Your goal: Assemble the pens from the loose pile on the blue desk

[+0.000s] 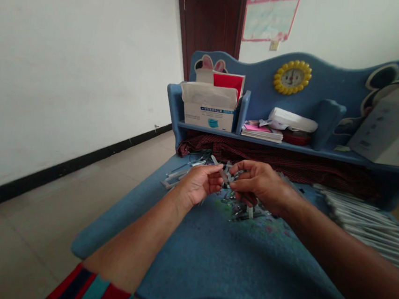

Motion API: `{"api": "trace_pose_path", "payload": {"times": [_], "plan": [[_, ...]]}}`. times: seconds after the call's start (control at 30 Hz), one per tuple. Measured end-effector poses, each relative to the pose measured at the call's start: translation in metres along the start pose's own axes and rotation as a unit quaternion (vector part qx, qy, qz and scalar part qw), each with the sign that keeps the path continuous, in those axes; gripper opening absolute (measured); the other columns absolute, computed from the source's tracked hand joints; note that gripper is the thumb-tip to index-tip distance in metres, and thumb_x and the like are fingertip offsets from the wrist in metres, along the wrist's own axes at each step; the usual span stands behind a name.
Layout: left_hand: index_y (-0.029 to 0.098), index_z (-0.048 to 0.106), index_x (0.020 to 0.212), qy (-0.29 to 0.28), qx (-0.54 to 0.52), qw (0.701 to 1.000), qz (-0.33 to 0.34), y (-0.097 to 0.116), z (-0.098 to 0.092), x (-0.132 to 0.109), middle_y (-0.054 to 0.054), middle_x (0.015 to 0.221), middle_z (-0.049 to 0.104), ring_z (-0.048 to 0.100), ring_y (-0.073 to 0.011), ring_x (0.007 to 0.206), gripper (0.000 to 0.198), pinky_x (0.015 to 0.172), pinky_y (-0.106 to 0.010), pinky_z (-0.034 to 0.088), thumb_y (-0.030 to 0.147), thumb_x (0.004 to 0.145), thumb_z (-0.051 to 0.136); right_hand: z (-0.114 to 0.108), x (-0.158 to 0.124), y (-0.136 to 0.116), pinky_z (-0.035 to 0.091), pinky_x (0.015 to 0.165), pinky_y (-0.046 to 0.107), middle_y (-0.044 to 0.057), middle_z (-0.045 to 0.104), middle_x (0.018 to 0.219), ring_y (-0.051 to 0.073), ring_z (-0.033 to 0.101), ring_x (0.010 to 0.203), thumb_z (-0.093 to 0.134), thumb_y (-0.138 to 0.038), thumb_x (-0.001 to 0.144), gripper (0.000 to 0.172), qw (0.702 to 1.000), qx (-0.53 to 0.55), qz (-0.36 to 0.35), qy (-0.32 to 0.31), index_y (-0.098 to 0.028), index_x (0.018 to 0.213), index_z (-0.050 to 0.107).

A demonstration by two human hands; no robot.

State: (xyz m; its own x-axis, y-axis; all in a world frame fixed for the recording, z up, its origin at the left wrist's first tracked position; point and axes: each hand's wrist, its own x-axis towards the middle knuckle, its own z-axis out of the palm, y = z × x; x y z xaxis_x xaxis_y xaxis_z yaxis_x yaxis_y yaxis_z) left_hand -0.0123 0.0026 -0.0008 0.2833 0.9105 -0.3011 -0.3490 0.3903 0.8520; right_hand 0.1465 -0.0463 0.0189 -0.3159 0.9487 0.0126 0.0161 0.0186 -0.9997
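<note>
Over a blue desk (217, 259), my left hand (199, 183) and my right hand (259, 182) meet, both pinched on one slim grey pen-like stick (220, 171) that slants up to the left between them. My fingers are curled closed around it. Under and behind my hands lies a scatter of small dark and clear pen parts (246, 210). More thin grey sticks (179, 175) lie loose to the left of my left hand.
A long row of grey sticks (365, 222) lies at the desk's right. On the shelf behind stand a white cardboard box (208, 108), stacked books (262, 132) and a big grey box (392, 128). A yellow sunflower clock (292, 77) hangs above. Bare floor lies left.
</note>
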Motion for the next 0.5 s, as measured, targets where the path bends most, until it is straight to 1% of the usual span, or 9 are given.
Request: {"api": "trace_pose_path", "payload": {"times": [0.17, 0.3, 0.4, 0.5], "plan": [[0.008, 0.061, 0.069, -0.014, -0.055, 0.998, 0.003, 0.002, 0.001, -0.003, -0.003, 0.051, 0.063, 0.059, -0.0096, 0.040, 0.018, 0.039, -0.017, 0.048, 0.011, 0.085, 0.055, 0.002, 0.015, -0.010, 0.025, 0.027, 0.014, -0.005, 0.059, 0.044, 0.005, 0.039, 0.026, 0.071, -0.017, 0.063, 0.027, 1.000, -0.009, -0.012, -0.005, -0.016, 0.084, 0.053], [0.009, 0.060, 0.071, -0.023, -0.109, 0.994, 0.022, 0.006, -0.002, -0.002, -0.004, 0.053, 0.065, 0.061, -0.0098, 0.043, 0.021, 0.044, -0.017, 0.051, 0.011, 0.088, 0.049, 0.005, 0.030, -0.019, 0.027, 0.027, 0.015, -0.002, 0.061, 0.047, 0.007, 0.044, 0.027, 0.070, -0.020, 0.069, 0.027, 1.000, -0.003, -0.012, 0.006, -0.016, 0.089, 0.054], [0.008, 0.060, 0.071, -0.024, -0.171, 0.984, 0.041, 0.011, -0.004, -0.001, -0.005, 0.054, 0.066, 0.063, -0.0106, 0.045, 0.023, 0.047, -0.017, 0.053, 0.011, 0.090, 0.046, 0.007, 0.034, -0.022, 0.030, 0.027, 0.017, 0.000, 0.064, 0.052, 0.009, 0.049, 0.029, 0.065, -0.029, 0.077, 0.021, 0.999, 0.027, -0.043, -0.004, -0.016, 0.088, 0.054], [0.008, 0.059, 0.069, -0.013, -0.206, 0.977, 0.056, 0.016, -0.005, -0.003, -0.006, 0.053, 0.065, 0.062, -0.0103, 0.044, 0.027, 0.047, -0.017, 0.053, 0.011, 0.091, 0.045, 0.007, 0.030, -0.020, 0.034, 0.030, 0.018, 0.002, 0.067, 0.059, 0.011, 0.054, 0.034, 0.060, -0.041, 0.082, 0.028, 0.995, 0.060, -0.084, -0.008, -0.016, 0.093, 0.053]]}}
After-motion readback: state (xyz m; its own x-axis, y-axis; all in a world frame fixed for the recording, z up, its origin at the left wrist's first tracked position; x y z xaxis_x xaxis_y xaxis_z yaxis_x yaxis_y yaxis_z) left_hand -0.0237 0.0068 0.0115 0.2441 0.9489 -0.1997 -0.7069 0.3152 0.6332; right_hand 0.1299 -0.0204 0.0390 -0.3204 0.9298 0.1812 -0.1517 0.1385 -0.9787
